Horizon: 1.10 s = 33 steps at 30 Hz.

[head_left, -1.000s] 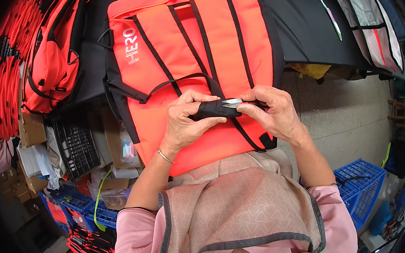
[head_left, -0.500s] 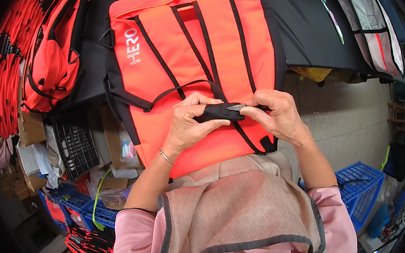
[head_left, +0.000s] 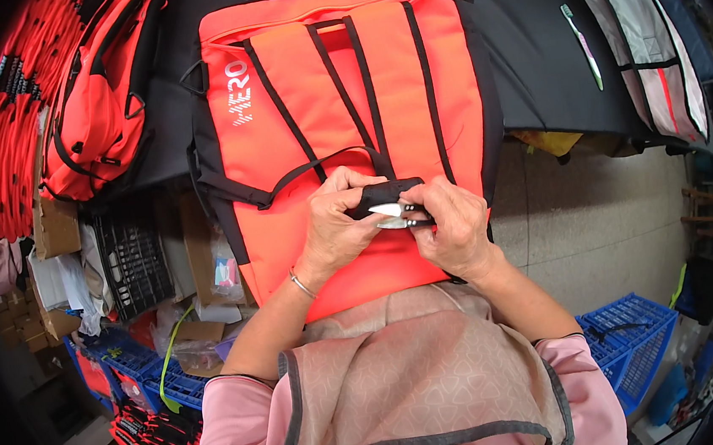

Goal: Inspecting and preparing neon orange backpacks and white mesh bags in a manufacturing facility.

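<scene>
An orange-red backpack [head_left: 260, 167] with black trim lies with its padded shoulder straps upward, its lower end reaching my lap. Above its lower part, my left hand [head_left: 330, 225] pinches a folded black strap end [head_left: 379, 193] between thumb and fingers. Thread snips [head_left: 388, 210] sit in my right hand [head_left: 458, 224], their two silver blades parted and pointing left, just below the black fabric. The right fingers also come up against that fabric. A narrow black webbing strap [head_left: 317, 160] loops across the bag behind my hands.
On the black-covered table, a toothbrush [head_left: 583, 47] and a grey-white panel [head_left: 644, 36] lie to the right. At left are another orange-red bag [head_left: 101, 109] and a stack of orange-red pieces [head_left: 7, 151]. Blue crates [head_left: 638, 338] stand low on both sides.
My right hand has shifted left and slightly down, and the snips' blades now show clearly, spread apart. My left hand still pinches the black strap end.
</scene>
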{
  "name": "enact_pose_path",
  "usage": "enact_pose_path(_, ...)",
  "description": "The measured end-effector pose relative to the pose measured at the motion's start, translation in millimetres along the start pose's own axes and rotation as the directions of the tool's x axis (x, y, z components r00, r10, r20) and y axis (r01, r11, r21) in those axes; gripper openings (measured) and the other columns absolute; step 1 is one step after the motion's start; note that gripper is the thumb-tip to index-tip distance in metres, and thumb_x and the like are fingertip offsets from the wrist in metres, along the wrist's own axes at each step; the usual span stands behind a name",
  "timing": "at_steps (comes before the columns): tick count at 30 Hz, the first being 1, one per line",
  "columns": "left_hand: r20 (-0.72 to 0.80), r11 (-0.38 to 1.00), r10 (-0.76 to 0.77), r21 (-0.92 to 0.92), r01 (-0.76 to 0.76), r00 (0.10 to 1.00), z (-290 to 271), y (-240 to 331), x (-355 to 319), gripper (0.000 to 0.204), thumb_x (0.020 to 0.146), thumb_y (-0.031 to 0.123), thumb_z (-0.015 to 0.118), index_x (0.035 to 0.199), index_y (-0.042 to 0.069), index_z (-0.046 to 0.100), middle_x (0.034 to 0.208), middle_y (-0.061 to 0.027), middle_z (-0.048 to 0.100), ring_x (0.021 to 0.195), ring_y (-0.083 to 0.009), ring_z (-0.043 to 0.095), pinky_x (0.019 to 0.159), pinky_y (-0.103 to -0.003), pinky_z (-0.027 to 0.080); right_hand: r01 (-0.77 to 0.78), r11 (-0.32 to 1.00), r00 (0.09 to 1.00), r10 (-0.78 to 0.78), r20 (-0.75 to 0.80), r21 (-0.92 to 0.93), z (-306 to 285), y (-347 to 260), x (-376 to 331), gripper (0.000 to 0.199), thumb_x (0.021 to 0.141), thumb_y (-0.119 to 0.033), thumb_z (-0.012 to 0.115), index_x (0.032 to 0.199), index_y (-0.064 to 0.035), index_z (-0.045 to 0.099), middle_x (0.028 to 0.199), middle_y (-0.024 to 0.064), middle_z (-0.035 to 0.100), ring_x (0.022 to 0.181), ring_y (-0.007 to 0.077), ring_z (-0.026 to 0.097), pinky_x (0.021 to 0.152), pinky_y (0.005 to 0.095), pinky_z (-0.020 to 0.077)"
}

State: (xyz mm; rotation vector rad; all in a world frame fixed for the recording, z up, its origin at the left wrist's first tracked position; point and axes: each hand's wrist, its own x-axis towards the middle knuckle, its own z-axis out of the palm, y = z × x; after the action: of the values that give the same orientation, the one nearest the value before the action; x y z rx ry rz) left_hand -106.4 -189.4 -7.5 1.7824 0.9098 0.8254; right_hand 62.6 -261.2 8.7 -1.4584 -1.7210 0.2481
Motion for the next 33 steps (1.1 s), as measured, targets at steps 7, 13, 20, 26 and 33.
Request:
enact_pose_path(7,0.017,0.998,0.012,-0.055,-0.012,1.000,-3.6,6.1,0.0,0.029,0.067,0.010,0.087,0.094,0.007,0.077,0.089,-0.0039,0.067,0.082,-0.0126,0.059,0.073,-0.026,0.049,-0.424,0.905,0.901,0.425,-0.087,0.027,-26.4,37.2,-4.8,0.023,0.080,-0.001,0.067,0.102,-0.0022,0.060,0.084,0.0115,0.064,0.071,0.0255,0.065,0.066,0.0345,0.0524)
enact_pose_path(13,0.024,0.999,-0.016,-0.041,0.017,1.000,-4.8,7.3,2.8,0.029,0.067,0.010,0.087,0.095,0.007,0.078,0.087,-0.0026,0.066,0.081,-0.0120,0.057,0.073,-0.026,0.047,-0.573,0.769,0.819,0.552,0.156,0.285,-42.7,-2.7,-7.1,0.028,0.089,-0.021,0.071,0.106,0.0001,0.062,0.087,0.0111,0.069,0.078,0.0145,0.066,0.071,0.0291,0.0523)
enact_pose_path(20,0.026,0.997,-0.058,-0.047,0.060,0.998,-5.4,7.2,4.3,0.027,0.068,0.010,0.086,0.094,0.010,0.078,0.089,-0.0029,0.068,0.082,-0.0123,0.060,0.073,-0.026,0.049,-0.312,0.946,0.949,0.308,0.063,0.083,-21.8,-4.3,-7.5,0.021,0.082,-0.014,0.076,0.094,-0.0009,0.064,0.081,0.0115,0.068,0.068,0.0226,0.068,0.058,0.0319,0.0521)
enact_pose_path(26,0.018,0.997,-0.051,-0.062,0.052,0.999,-6.3,4.6,5.6,0.028,0.067,0.011,0.086,0.094,0.009,0.078,0.089,-0.0025,0.067,0.081,-0.0123,0.059,0.072,-0.026,0.049,-0.367,0.911,0.930,0.365,0.042,0.188,-21.7,2.5,-6.3,0.021,0.079,-0.015,0.078,0.089,-0.0023,0.065,0.076,0.0098,0.065,0.065,0.0225,0.066,0.056,0.0328,0.0499)
enact_pose_path(33,0.018,0.998,-0.049,-0.050,0.049,0.999,-4.9,2.6,5.0,0.029,0.066,0.010,0.087,0.094,0.009,0.078,0.088,-0.0029,0.067,0.082,-0.0125,0.060,0.073,-0.026,0.049,-0.407,0.898,0.912,0.410,0.017,0.168,-25.6,13.1,-5.1,0.018,0.080,-0.010,0.077,0.091,0.0001,0.066,0.077,0.0118,0.067,0.064,0.0213,0.066,0.059,0.0304,0.0516)
